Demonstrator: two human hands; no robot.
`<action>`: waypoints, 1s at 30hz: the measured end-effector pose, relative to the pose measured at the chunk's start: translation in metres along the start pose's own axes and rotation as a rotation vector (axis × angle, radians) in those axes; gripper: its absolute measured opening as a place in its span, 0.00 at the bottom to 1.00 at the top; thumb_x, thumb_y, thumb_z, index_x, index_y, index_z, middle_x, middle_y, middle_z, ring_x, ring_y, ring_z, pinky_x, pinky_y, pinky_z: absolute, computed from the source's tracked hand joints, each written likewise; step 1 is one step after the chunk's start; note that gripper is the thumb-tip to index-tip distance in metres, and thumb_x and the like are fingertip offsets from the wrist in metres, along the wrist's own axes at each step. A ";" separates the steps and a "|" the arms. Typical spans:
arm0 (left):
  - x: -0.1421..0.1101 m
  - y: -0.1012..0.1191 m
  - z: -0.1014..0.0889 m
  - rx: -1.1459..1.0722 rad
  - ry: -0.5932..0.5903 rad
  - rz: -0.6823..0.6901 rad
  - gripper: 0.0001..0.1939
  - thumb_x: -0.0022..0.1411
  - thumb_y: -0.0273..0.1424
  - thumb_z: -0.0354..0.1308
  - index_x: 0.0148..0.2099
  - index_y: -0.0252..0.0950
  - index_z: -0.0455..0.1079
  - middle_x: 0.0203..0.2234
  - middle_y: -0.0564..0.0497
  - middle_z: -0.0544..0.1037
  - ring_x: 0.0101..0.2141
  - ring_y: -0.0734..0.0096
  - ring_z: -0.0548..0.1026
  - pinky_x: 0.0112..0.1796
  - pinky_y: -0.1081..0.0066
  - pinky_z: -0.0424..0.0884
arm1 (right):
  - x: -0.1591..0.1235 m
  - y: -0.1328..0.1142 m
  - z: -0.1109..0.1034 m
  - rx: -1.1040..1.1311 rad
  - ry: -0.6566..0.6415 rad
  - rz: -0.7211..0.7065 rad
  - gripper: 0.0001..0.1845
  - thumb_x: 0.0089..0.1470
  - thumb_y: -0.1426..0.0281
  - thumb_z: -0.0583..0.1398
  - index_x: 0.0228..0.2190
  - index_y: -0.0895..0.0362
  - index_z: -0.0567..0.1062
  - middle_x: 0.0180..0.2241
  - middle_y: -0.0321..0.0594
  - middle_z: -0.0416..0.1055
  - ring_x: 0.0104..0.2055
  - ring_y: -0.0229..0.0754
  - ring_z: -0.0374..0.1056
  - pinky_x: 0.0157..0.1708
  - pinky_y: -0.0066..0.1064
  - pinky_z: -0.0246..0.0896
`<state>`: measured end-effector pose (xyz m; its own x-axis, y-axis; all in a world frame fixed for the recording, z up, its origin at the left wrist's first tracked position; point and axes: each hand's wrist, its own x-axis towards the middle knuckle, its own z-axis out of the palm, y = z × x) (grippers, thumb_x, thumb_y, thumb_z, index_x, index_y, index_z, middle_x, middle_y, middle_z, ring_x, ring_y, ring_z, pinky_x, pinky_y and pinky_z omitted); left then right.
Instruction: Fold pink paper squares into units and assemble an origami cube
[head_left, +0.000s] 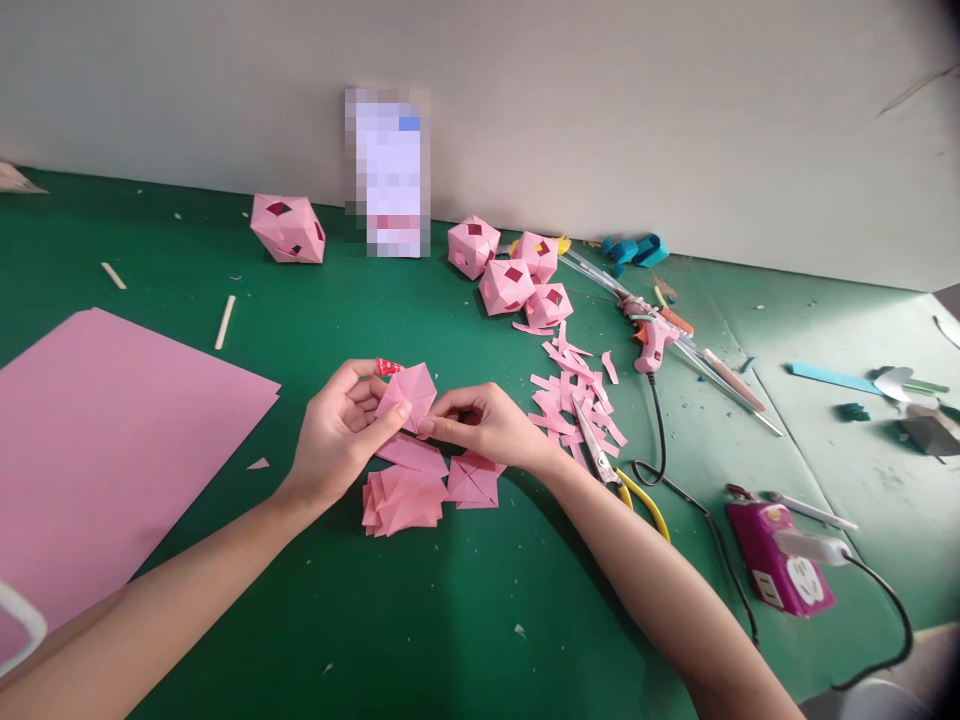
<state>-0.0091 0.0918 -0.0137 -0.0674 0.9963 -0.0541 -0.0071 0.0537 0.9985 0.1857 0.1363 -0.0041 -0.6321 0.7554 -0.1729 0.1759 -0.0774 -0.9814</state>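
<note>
A creased pink paper square [409, 393] is held up between my two hands over the green table. My left hand [349, 410] pinches it with the thumb in front; a red patterned wrap covers one fingertip. The fingers of my right hand [476, 425] are closed on its lower right edge. Just beneath lie a stack of folded pink paper pieces [403, 500] and a flat creased square [474, 482]. Behind them, several pink folded paper balls [506, 287] with diamond-shaped holes sit together, and another paper ball [289, 228] stands at the back left.
Large pink sheets [112, 430] cover the left side. Paper strips [570, 390] and yellow-handled scissors [600, 450] lie right of my hands. Farther right are a pink glue gun [656, 340] with its cord and a purple power adapter [776, 560]. A blurred upright screen [390, 175] leans on the wall.
</note>
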 end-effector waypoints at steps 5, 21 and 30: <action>0.000 0.001 0.001 -0.020 -0.007 -0.020 0.19 0.57 0.34 0.67 0.49 0.39 0.67 0.31 0.52 0.77 0.27 0.71 0.76 0.27 0.72 0.73 | 0.000 -0.002 0.000 -0.017 0.010 0.000 0.18 0.53 0.55 0.67 0.30 0.59 0.81 0.27 0.36 0.75 0.26 0.33 0.61 0.26 0.27 0.54; 0.000 0.002 0.004 -0.033 0.049 -0.014 0.19 0.56 0.33 0.67 0.47 0.39 0.66 0.30 0.53 0.77 0.27 0.70 0.77 0.28 0.70 0.76 | 0.001 -0.002 0.001 -0.015 0.013 0.021 0.21 0.53 0.52 0.66 0.33 0.59 0.81 0.31 0.40 0.78 0.28 0.34 0.64 0.27 0.28 0.57; -0.001 0.004 0.005 -0.050 0.046 -0.026 0.20 0.55 0.34 0.68 0.48 0.38 0.67 0.28 0.55 0.76 0.27 0.72 0.77 0.29 0.71 0.77 | 0.002 0.002 0.002 -0.003 0.040 0.011 0.20 0.54 0.54 0.66 0.29 0.60 0.79 0.29 0.39 0.76 0.27 0.33 0.62 0.26 0.27 0.56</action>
<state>-0.0045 0.0917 -0.0096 -0.1121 0.9904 -0.0812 -0.0596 0.0748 0.9954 0.1826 0.1364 -0.0064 -0.5993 0.7800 -0.1800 0.1851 -0.0837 -0.9792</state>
